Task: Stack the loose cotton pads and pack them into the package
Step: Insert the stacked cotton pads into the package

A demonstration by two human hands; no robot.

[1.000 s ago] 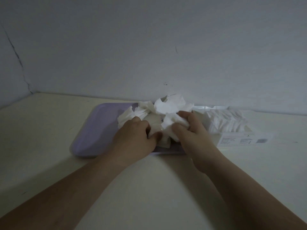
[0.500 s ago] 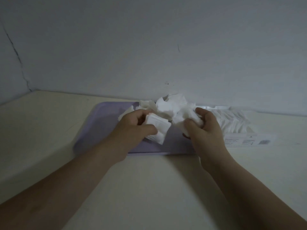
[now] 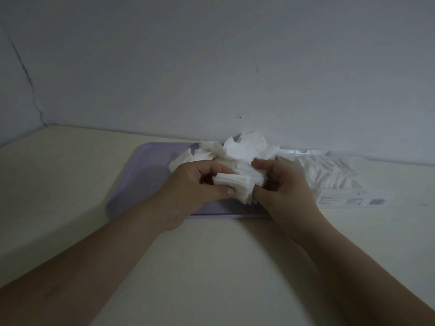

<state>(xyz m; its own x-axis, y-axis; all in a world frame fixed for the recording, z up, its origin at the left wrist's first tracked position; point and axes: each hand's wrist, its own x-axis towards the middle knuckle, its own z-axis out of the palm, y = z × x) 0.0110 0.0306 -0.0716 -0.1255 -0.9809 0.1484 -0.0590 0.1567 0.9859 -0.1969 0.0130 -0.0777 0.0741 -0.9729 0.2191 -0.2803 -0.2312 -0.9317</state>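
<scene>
Lavender rectangular plastic tray [image 3: 150, 165] at left. Left hand [image 3: 188, 191]: thumb and curled fingers pinch the left edge of a small stack of white square cotton pads [image 3: 237, 184], held over the tray's near side. Loose heap of white pads [image 3: 240, 149] lies beyond, on the far side. Right hand [image 3: 287, 191]: curled, pinching the stack's right edge. Clear plastic package [image 3: 329, 170], partly filled, sits just right of the tray. Stack edges are fanned. Judgement: square them with light, even pressure before packing.

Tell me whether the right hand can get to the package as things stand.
Probably yes: the package lies just beside the right hand, nothing between them. That hand shares a grip on the bundle of cotton pads with the left hand, though.
</scene>
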